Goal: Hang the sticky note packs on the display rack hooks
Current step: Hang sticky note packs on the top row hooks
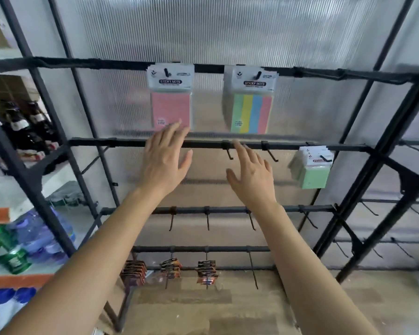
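Note:
A pink sticky note pack (171, 100) hangs from a hook on the top bar of the black display rack (121, 142). To its right hangs a pack with green, yellow, blue and pink stripes (250, 102). A stack of green packs (311, 166) hangs on a hook of the second bar at the right. My left hand (165, 158) is raised with straight fingers, its fingertips at the pink pack's lower edge. My right hand (252, 175) is open in front of the second bar, holding nothing, near two bare hooks (229, 153).
Lower bars carry several bare hooks (207, 221). Dark red packets (171, 267) hang on the bottom bar. Shelves at the left hold dark bottles (29, 126), blue water bottles (41, 235) and green bottles (10, 250). A ribbed translucent panel backs the rack. The floor is wood-patterned.

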`<act>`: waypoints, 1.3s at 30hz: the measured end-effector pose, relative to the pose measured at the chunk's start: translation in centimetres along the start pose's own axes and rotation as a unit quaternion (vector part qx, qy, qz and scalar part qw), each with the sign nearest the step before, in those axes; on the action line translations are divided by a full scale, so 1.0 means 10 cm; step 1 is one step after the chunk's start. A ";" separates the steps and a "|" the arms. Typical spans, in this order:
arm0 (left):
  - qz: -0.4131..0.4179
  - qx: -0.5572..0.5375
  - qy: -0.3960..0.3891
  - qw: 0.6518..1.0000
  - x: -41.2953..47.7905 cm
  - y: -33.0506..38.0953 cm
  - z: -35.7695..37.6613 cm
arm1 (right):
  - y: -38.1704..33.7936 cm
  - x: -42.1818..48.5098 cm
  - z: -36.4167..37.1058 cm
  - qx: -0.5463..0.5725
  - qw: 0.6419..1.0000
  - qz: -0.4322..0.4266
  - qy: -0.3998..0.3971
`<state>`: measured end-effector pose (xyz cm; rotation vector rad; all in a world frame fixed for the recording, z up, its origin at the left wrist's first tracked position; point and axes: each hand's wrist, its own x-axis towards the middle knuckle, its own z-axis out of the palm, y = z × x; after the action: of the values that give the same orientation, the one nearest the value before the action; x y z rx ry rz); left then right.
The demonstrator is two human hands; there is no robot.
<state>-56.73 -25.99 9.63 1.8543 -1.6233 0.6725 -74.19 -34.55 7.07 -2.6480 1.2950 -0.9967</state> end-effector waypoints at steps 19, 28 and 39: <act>-0.057 0.011 0.128 0.990 1.03 -0.48 -0.36 | 0.10 1.09 -0.84 -0.136 0.985 0.004 0.103; -0.029 0.001 0.133 0.991 1.20 -0.60 -0.40 | 0.14 1.30 -0.88 -0.113 0.969 -0.071 0.207; -0.024 -0.024 0.104 0.994 1.30 -0.60 -0.46 | 0.12 1.47 -1.02 -0.126 0.982 -0.036 0.133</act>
<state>-49.08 -31.30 21.43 1.7212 -1.4434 0.7713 -74.12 -43.41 22.67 -2.8422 1.4736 -1.3170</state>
